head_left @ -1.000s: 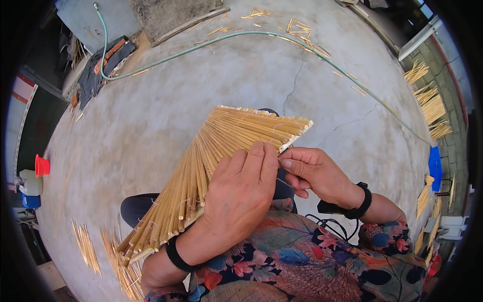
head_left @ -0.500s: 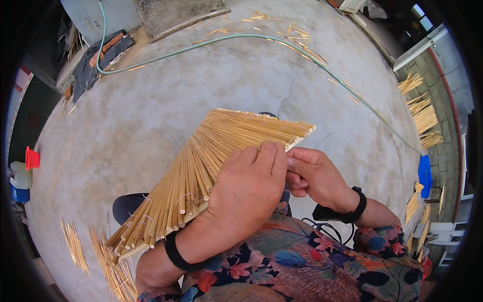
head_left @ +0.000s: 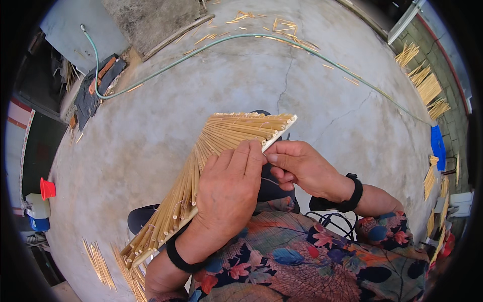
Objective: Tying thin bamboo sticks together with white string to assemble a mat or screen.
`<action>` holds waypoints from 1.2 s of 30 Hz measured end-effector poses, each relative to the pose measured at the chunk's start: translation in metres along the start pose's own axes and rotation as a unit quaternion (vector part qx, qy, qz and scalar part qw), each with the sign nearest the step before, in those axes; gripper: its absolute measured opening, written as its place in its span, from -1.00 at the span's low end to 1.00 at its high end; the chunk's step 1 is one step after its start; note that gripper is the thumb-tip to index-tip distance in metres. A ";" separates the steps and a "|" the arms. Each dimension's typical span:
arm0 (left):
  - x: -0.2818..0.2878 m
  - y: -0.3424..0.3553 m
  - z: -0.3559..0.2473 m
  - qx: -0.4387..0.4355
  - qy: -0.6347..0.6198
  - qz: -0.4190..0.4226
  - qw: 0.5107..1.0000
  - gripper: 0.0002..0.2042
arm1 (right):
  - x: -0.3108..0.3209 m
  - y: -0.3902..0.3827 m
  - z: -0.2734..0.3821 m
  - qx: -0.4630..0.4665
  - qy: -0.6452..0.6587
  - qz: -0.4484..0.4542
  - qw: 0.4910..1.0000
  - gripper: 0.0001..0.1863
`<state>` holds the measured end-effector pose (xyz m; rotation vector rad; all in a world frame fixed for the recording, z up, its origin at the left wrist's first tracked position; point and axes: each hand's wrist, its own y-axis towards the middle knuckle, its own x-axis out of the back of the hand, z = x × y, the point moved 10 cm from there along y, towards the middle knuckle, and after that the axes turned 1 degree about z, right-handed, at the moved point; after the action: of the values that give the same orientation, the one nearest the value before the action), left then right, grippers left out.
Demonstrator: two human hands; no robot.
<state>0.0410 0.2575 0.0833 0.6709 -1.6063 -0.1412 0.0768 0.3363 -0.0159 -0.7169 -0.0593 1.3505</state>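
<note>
A fan-shaped panel of tan reed stalks (head_left: 201,151) lies across my lap, its stalks fanned out and tied with thin thread. Along its near edge runs a pale strip (head_left: 193,214). My left hand (head_left: 229,186) presses over the near edge of the panel, fingers bent onto the stalk ends. Close beside its fingertips, my right hand (head_left: 304,166) pinches with thumb and forefinger just below the pale strip. Whatever is in that pinch is too small to make out. Both wrists wear black bands.
A green hose (head_left: 221,43) curves over the concrete floor (head_left: 151,121), with loose reed pieces (head_left: 287,25) beyond it. Reed bundles lie at the lower left (head_left: 98,264) and far right (head_left: 427,88). A red bucket (head_left: 48,189) stands left, a blue crate (head_left: 437,148) right.
The panel and both hands have shifted left in the view, and the panel's right end sits a little higher and steeper. My right hand keeps its pinch beside the left fingertips.
</note>
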 end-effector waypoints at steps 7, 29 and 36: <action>0.000 -0.001 -0.002 -0.031 0.022 0.005 0.999 -0.61 | -0.010 0.008 -0.002 0.005 0.059 0.025 0.998 -0.81; -0.016 -0.002 -0.008 -0.024 0.014 0.011 1.000 -0.62 | 0.008 0.015 -0.007 -0.084 0.059 -0.063 0.993 -0.74; -0.015 0.000 -0.006 -0.022 0.027 0.010 0.999 -0.65 | 0.000 0.020 0.000 -0.035 0.164 -0.088 0.982 -0.78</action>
<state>0.0470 0.2669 0.0713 0.6195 -1.5538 -0.1419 0.0594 0.3376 -0.0259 -0.9635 0.0921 1.0530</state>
